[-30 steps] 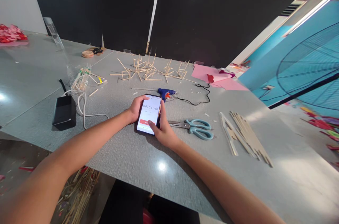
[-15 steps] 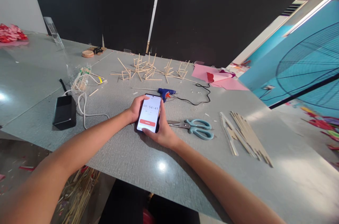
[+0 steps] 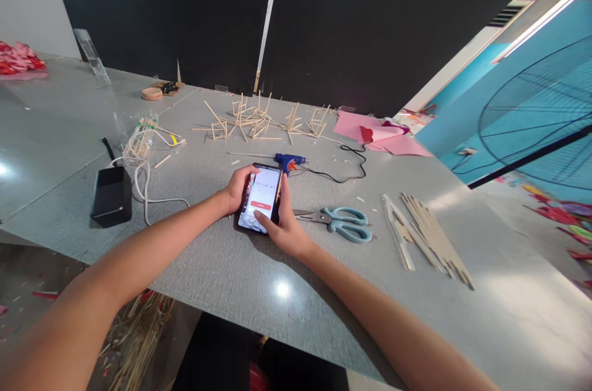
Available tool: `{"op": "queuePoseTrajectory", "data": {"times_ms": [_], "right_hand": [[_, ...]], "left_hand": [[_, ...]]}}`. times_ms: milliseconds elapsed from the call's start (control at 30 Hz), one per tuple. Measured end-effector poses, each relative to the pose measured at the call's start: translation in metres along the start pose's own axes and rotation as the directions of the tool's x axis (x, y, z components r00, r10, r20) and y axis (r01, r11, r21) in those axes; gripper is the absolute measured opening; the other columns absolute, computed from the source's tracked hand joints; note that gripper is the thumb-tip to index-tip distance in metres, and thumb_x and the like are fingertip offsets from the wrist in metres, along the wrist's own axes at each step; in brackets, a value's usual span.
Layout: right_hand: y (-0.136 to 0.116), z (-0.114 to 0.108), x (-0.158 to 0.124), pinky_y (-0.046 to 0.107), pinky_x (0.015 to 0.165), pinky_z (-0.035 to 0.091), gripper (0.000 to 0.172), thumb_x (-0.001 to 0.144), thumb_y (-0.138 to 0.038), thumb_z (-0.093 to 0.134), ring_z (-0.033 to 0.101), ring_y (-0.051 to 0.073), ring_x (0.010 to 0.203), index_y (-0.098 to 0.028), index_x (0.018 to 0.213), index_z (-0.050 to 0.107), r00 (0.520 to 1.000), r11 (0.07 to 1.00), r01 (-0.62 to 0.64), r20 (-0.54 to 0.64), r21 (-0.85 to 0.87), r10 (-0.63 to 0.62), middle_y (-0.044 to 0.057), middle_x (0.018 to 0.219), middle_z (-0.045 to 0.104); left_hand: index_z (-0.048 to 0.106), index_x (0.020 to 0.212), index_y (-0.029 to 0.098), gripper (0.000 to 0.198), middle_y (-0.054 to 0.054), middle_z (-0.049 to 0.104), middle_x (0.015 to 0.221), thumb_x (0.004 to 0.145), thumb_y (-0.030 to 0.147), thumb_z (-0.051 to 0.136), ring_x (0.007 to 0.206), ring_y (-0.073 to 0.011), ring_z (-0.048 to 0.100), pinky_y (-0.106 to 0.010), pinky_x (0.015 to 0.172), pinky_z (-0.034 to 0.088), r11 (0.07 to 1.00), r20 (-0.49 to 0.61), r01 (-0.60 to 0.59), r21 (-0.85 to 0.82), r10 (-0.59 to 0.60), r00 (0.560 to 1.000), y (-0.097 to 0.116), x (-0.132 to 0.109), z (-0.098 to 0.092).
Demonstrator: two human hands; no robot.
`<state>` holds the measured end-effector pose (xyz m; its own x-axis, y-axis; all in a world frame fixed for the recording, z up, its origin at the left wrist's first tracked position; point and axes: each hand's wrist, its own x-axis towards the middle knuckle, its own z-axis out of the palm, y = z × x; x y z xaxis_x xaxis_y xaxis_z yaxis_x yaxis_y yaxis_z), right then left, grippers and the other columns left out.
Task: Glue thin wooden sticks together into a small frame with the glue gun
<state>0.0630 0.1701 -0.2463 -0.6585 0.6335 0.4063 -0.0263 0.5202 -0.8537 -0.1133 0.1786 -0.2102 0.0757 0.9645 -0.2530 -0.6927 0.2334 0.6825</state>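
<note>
The thumb (image 3: pixel 264 221) of the right hand (image 3: pixel 289 232) has moved up from the bottom edge of the phone (image 3: pixel 260 196) onto its screen (image 3: pixel 265 192). The left hand (image 3: pixel 237 189) and right hand, partly closed, grip opposite sides with the phone between them, seemingly to steady it for thumbing.

The left hand (image 3: pixel 237 190) and right hand (image 3: pixel 292 233) are bare, as are both slim forearms (image 3: pixel 152 249) above the grey table (image 3: pixel 222 283), while black clothing (image 3: pixel 215 354) covers both legs (image 3: pixel 303 369) below the table's near edge.
</note>
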Motion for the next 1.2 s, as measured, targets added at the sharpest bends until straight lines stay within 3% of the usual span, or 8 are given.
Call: {"op": "queuePoseTrajectory", "data": {"times_ms": [233,600,700,867,1000,1200], "right_hand": [[0.003,0.001,0.0,0.058,0.135,0.008,0.098,0.102,-0.043,0.059,0.016,0.026,0.165,-0.039,0.168,-0.013,0.996,0.99,-0.076,-0.032,0.119,0.08,0.002,0.179,0.007],[-0.005,0.001,0.002,0.056,0.134,0.018,0.104,0.099,-0.043,0.065,0.028,0.029,0.161,-0.024,0.17,-0.01,0.998,0.996,-0.039,-0.042,0.076,0.042,0.014,0.176,0.02],[-0.004,0.001,0.002,0.057,0.134,0.021,0.103,0.099,-0.041,0.065,0.032,0.028,0.16,-0.028,0.17,-0.008,0.996,0.987,-0.073,-0.04,0.146,0.079,0.011,0.175,0.025],[0.007,-0.002,0.003,0.06,0.134,0.02,0.094,0.092,-0.031,0.056,0.034,0.024,0.159,-0.043,0.169,0.004,0.973,0.929,-0.181,-0.081,0.323,0.217,-0.004,0.174,0.028],[0.011,-0.005,0.006,0.066,0.132,0.022,0.089,0.089,-0.031,0.054,0.038,0.028,0.157,-0.04,0.169,0.016,0.947,0.897,-0.245,-0.108,0.367,0.303,-0.002,0.168,0.041],[0.004,-0.003,0.007,0.065,0.13,0.028,0.081,0.089,-0.03,0.054,0.043,0.03,0.152,-0.037,0.165,0.024,0.961,0.915,-0.198,-0.117,0.351,0.252,0.003,0.165,0.045]], "left_hand": [[0.07,0.076,0.013,0.02,-0.011,0.073,0.072,0.08,0.029,0.059,0.061,-0.0223,0.067,-0.035,0.067,0.055,1.0,0.022,0.007,0.01,-0.008,1.0,0.001,0.0,0.001],[0.071,0.077,0.013,0.024,-0.014,0.076,0.08,0.082,0.033,0.059,0.065,-0.0251,0.069,-0.039,0.07,0.057,0.999,0.055,0.041,0.02,-0.042,0.998,0.0,0.0,-0.001],[0.072,0.079,0.013,0.024,-0.014,0.076,0.079,0.081,0.033,0.06,0.069,-0.028,0.071,-0.043,0.075,0.059,0.999,0.066,0.043,0.023,-0.045,0.997,0.0,0.0,-0.001],[0.072,0.082,0.012,0.025,-0.015,0.076,0.08,0.08,0.033,0.06,0.069,-0.027,0.071,-0.042,0.075,0.058,0.999,0.058,0.02,0.025,-0.021,0.998,0.0,0.001,0.0],[0.072,0.083,0.012,0.024,-0.013,0.074,0.077,0.081,0.032,0.059,0.063,-0.0246,0.068,-0.038,0.069,0.056,0.999,0.027,0.01,0.037,-0.011,1.0,0.0,0.001,0.002],[0.071,0.082,0.012,0.024,-0.011,0.073,0.075,0.086,0.032,0.058,0.062,-0.0226,0.067,-0.035,0.067,0.056,1.0,0.014,-0.022,0.013,0.022,1.0,0.001,-0.001,0.005]]}}
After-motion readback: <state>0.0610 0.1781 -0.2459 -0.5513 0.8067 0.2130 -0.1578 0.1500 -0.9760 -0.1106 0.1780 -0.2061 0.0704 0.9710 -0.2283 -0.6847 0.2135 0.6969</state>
